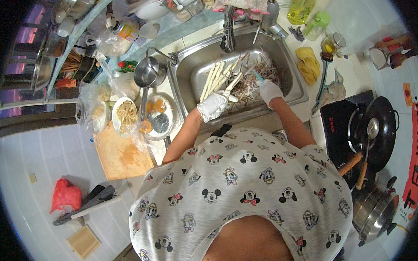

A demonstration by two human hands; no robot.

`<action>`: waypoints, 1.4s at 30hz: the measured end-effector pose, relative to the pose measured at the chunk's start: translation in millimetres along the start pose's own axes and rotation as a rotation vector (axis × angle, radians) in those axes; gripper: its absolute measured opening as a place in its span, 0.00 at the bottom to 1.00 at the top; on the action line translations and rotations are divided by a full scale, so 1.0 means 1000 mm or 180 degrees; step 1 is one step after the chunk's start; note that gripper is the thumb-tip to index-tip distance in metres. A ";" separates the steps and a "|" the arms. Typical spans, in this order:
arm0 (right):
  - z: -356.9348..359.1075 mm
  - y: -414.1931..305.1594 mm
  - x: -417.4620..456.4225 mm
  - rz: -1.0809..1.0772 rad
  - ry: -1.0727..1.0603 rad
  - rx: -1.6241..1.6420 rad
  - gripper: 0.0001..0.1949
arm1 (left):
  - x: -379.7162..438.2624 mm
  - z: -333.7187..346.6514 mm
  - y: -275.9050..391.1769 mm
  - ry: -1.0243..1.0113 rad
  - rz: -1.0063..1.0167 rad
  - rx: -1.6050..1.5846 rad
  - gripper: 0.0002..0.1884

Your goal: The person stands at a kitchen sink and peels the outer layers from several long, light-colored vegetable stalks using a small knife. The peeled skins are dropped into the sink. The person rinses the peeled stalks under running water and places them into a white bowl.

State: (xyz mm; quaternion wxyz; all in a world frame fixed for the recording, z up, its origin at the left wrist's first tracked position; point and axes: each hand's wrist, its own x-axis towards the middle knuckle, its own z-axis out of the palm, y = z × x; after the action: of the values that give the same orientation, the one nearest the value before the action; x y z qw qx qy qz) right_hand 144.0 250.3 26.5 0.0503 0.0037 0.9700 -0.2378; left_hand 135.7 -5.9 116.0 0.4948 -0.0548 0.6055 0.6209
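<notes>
Both of my hands wear white gloves and are over the stainless steel sink (189, 86). My left hand (213, 105) grips a pale peeled stalk (234, 83) near the sink's front rim. Beside that hand, several long pale stalks (212, 79) lie side by side in the basin. My right hand (270, 91) is closed around a small tool with a teal part (258, 76); whether it is a peeler or a knife is hard to tell. Brown and whitish peelings (269, 66) are heaped in the right part of the basin, around and beyond my right hand.
A black faucet (228, 31) hangs over the sink's back. On the left are a metal saucepan (150, 73), a plate of food (125, 115) and a wooden cutting board (122, 155). On the right, a brush (324, 76), a yellow cloth (307, 66) and a black wok (382, 137).
</notes>
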 end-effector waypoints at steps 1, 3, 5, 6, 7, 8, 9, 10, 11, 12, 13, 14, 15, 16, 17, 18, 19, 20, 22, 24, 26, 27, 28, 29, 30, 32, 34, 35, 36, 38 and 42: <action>0.015 0.020 0.007 0.0081 0.0059 0.0026 0.15 | -0.002 0.000 0.003 -0.0077 0.0018 -0.0220 0.16; 0.019 0.020 0.008 -0.0098 0.0045 -0.0034 0.15 | 0.008 -0.011 -0.012 -0.0108 -0.0001 -0.0821 0.15; -0.025 -0.028 -0.015 -0.0588 -0.0068 -0.0222 0.14 | 0.011 -0.015 -0.020 -0.0155 -0.0012 -0.1202 0.15; -0.052 -0.056 -0.025 -0.0375 -0.0474 -0.0038 0.16 | 0.011 -0.015 -0.019 -0.0210 -0.0027 -0.1248 0.15; -0.050 -0.064 -0.033 -0.0433 -0.0423 0.0069 0.16 | 0.012 -0.014 -0.016 -0.0278 -0.0055 -0.1269 0.15; -0.047 -0.069 -0.040 -0.0505 -0.0383 0.0180 0.15 | 0.012 -0.013 -0.015 -0.0326 -0.0025 -0.1262 0.15; -0.045 -0.071 -0.042 -0.0581 -0.0346 0.0295 0.15 | 0.010 -0.011 -0.013 -0.0368 0.0004 -0.1258 0.15; -0.046 -0.071 -0.042 -0.0589 -0.0362 0.0253 0.16 | 0.009 -0.010 -0.013 -0.0408 0.0034 -0.1255 0.15; -0.048 -0.070 -0.040 -0.0600 -0.0380 0.0211 0.17 | 0.007 -0.011 -0.014 -0.0478 0.0048 -0.1277 0.15; -0.052 -0.070 -0.035 -0.0619 -0.0396 0.0170 0.19 | 0.005 -0.013 -0.015 -0.0542 0.0067 -0.1298 0.15; -0.054 -0.068 -0.030 -0.0619 -0.0400 0.0125 0.21 | 0.005 -0.015 -0.016 -0.0624 0.0080 -0.1307 0.16; -0.033 -0.047 -0.016 -0.0145 -0.0309 0.0009 0.21 | 0.006 -0.018 -0.017 -0.0620 0.0068 -0.1204 0.16; -0.030 -0.030 -0.010 -0.0636 -0.0088 0.0092 0.21 | 0.008 -0.022 -0.022 -0.0593 0.0063 -0.1122 0.15; -0.019 -0.011 -0.001 -0.0021 -0.0124 0.0296 0.20 | 0.010 -0.025 -0.023 -0.0590 0.0048 -0.1015 0.15; -0.009 0.001 0.006 0.0591 -0.0152 0.0508 0.20 | 0.010 -0.024 -0.020 -0.0319 0.0092 -0.0550 0.14; -0.010 -0.002 0.007 0.0621 -0.0125 0.0587 0.19 | 0.008 -0.020 -0.018 -0.0030 0.0144 -0.0107 0.13; -0.018 -0.010 0.003 0.0651 -0.0106 0.0658 0.19 | 0.005 -0.016 -0.013 0.0257 0.0194 0.0325 0.12; -0.026 -0.018 -0.001 0.0684 -0.0085 0.0729 0.18 | 0.000 -0.016 -0.004 0.0278 0.0031 0.0485 0.11; -0.041 -0.042 -0.017 -0.0511 -0.0244 0.0161 0.19 | 0.020 -0.018 -0.027 0.0651 0.0743 0.0529 0.11; -0.043 -0.059 -0.030 -0.0983 -0.0297 -0.0073 0.17 | 0.044 -0.030 -0.052 0.0776 0.1205 0.0586 0.11; -0.040 -0.071 -0.037 -0.0797 -0.0262 0.0043 0.14 | 0.058 -0.048 -0.070 0.0766 0.1325 0.0674 0.11; -0.045 -0.071 -0.034 -0.0628 -0.0372 -0.0116 0.14 | 0.065 -0.056 -0.079 0.0781 0.1333 0.0734 0.11; -0.053 -0.072 -0.027 -0.0464 -0.0480 -0.0275 0.14 | 0.064 -0.059 -0.082 0.0850 0.1245 0.0823 0.11; -0.058 -0.071 -0.019 -0.0305 -0.0591 -0.0435 0.14 | 0.064 -0.061 -0.087 0.0922 0.1223 0.0872 0.12; -0.060 -0.061 -0.012 -0.0146 -0.0474 -0.0213 0.15 | 0.062 -0.058 -0.086 0.0982 0.1203 0.0924 0.12; -0.032 -0.016 0.006 0.0308 -0.0243 0.0151 0.18 | 0.042 -0.037 -0.064 0.1052 0.1300 0.0987 0.12; -0.025 -0.008 0.019 0.0966 -0.0319 0.1266 0.17 | 0.039 -0.040 -0.064 0.0891 0.1435 0.0567 0.12; -0.020 -0.005 0.024 0.1090 -0.0443 0.2009 0.16 | 0.037 -0.040 -0.065 0.0954 0.1612 0.1264 0.15; -0.016 -0.002 0.026 0.1215 -0.0579 0.2747 0.15 | 0.030 -0.036 -0.061 0.1070 0.1793 0.1937 0.17; -0.050 -0.038 0.015 0.1146 -0.1005 0.4192 0.12 | 0.006 -0.019 -0.043 0.1505 0.1672 0.3106 0.16; -0.054 -0.069 0.014 0.0621 -0.0678 0.4469 0.07 | -0.008 -0.003 -0.010 0.1485 0.0925 0.4068 0.16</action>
State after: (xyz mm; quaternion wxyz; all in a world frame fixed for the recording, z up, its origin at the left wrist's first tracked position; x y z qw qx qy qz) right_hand 122.8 214.4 104.8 0.1514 0.0987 0.5731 -0.7993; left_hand 144.6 -14.8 113.3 0.1989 0.1970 0.9440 0.1747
